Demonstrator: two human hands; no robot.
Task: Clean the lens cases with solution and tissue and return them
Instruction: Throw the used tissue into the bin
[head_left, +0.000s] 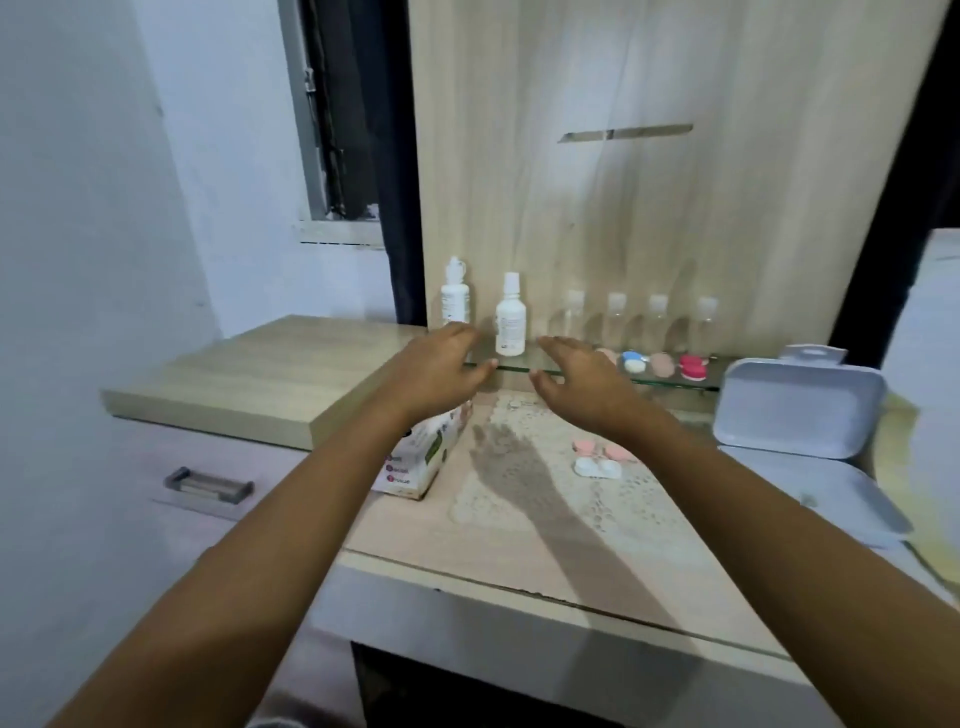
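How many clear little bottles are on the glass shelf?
4, in a row along the glass shelf: leftmost bottle, second bottle, third bottle, rightmost bottle. None looks hidden.

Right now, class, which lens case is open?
The white case on the lace mat, pink caps off beside it; the blue case, beige case and red case sit capped on the glass shelf.

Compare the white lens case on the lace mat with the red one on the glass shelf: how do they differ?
The white plastic lens case lies on the cream lace mat; the red plastic lens case sits higher, on the glass shelf. The white case looks open, its two pink round caps beside it; the red case looks capped. Both are small and untouched.
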